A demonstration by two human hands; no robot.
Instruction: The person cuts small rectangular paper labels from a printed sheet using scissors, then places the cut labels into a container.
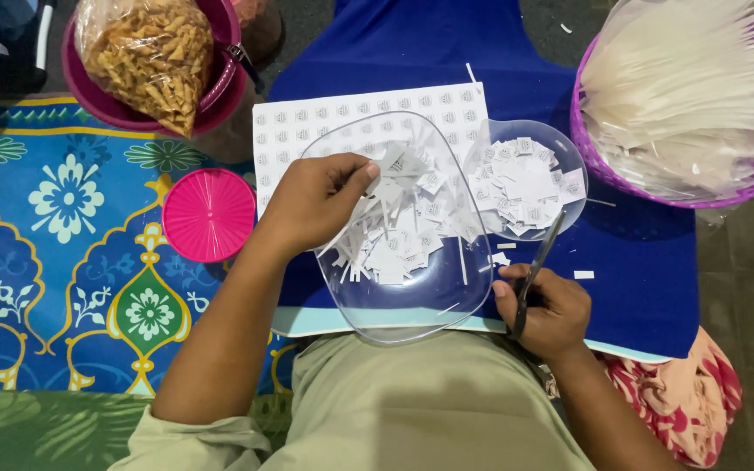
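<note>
My left hand (314, 202) reaches into a clear plastic tray (447, 301) and pinches small white paper scraps (403, 227) piled inside it. My right hand (547, 310) is closed around the handles of dark scissors (541, 255), whose blades point up toward a small clear bowl (576, 157) filled with cut white paper squares (521, 181). Under the tray lies a white sheet of printed labels (342, 118), partly covered by the tray and my left hand. All of this rests on a blue board (639, 262) across my lap.
A purple basket (604, 170) with clear plastic bags stands at the top right. A pink round lid (209, 215) lies on the patterned blue mat (63, 262). A maroon bowl (98, 100) holding a bag of orange snacks (146, 57) sits at top left.
</note>
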